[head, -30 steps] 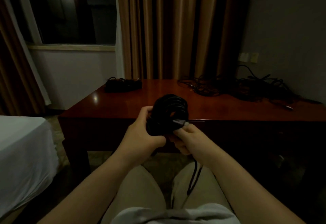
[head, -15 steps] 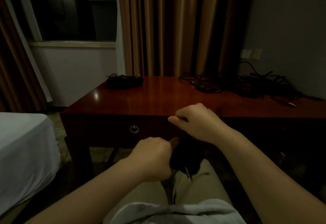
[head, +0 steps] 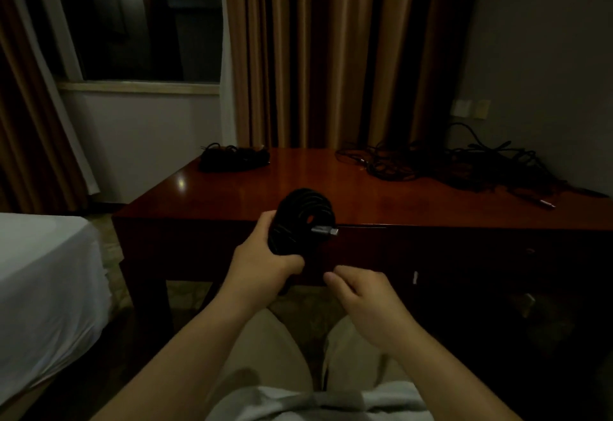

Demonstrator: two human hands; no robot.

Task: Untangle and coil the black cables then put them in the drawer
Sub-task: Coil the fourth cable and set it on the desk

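A coiled black cable (head: 300,221) stands upright on edge in front of the worktop's (head: 298,185) near edge, gripped at its lower part by the left hand (head: 262,264). Its grey metal plug (head: 324,230) pokes out to the right. A second coiled bundle (head: 234,157) lies at the worktop's far left corner. A loose tangle of black cables (head: 457,168) sprawls over the far right side.

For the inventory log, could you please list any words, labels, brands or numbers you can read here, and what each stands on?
None can be read.
Coil in the left hand: no label shows; its plug is too small to tell.
Wall plates: no print shows in the dim light.
Desk and tangled cables: no text visible.
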